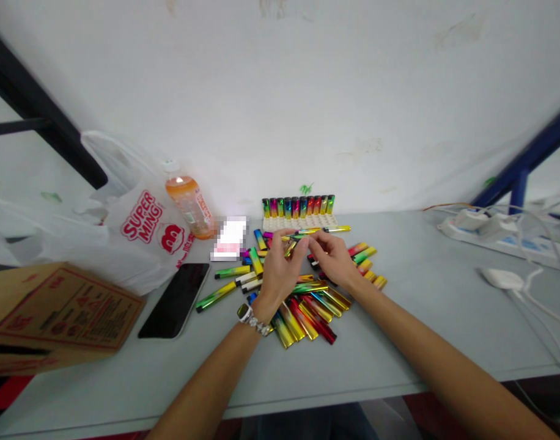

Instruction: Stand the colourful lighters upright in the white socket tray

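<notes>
Over a heap of shiny, many-coloured lighters point(302, 315), my two hands meet at the fingertips. My left hand point(280, 269), with a watch point(246, 313) on its wrist, is closed around what looks like a lighter point(290, 247), mostly covered by the fingers. My right hand point(332, 255) is pinched against the left thumb; anything in its fingertips is hidden. Just beyond them, a white perforated rack point(302, 223) has a row of upright lighters point(302, 206) along its back.
Left of the heap are a black phone point(174, 300), a lit, blurred-out screen point(230, 238), an orange drink bottle point(191, 205), a plastic bag point(142, 244) and a cardboard box point(64, 318). A power strip point(509, 235) and a white charger point(502, 278) with cables lie right.
</notes>
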{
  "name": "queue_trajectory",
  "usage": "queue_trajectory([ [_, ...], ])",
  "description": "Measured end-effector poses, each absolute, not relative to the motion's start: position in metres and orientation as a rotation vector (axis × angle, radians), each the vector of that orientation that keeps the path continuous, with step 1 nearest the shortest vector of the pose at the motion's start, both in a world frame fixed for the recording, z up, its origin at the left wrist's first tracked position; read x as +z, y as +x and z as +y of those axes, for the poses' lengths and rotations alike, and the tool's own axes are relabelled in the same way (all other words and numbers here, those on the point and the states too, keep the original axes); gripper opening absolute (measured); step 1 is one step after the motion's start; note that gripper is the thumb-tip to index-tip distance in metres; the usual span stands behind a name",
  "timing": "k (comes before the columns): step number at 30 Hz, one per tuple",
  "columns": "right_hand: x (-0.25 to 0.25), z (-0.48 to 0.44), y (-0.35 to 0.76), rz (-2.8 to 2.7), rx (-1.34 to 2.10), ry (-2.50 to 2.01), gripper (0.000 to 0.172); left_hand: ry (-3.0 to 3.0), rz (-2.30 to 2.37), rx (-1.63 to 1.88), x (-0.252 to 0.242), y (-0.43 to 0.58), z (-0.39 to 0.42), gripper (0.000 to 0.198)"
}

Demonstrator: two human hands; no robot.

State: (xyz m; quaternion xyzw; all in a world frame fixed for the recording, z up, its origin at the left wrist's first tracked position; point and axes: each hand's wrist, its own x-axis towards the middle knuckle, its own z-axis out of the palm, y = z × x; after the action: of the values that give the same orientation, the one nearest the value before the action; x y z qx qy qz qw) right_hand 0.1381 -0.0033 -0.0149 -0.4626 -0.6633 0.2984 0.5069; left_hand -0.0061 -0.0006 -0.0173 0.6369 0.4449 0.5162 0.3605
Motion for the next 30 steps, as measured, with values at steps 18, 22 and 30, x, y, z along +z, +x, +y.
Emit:
queue_trajectory([
  [18, 0.007, 0.026, 0.17, -1.384, 0.943, -1.134, 0.028, 1.651, 1.136, 1.121, -0.026, 0.001, 0.0, 0.061],
  [22, 0.014, 0.071, 0.194, -1.502, 0.615, -1.172, 0.025, 1.906, 1.231, 1.192, -0.027, 0.001, 0.006, 0.04],
  [30, 0.005, 0.13, 0.201, -1.84, 0.279, -1.313, 0.014, 2.302, 1.314, 1.104, -0.026, -0.006, 0.013, 0.021],
])
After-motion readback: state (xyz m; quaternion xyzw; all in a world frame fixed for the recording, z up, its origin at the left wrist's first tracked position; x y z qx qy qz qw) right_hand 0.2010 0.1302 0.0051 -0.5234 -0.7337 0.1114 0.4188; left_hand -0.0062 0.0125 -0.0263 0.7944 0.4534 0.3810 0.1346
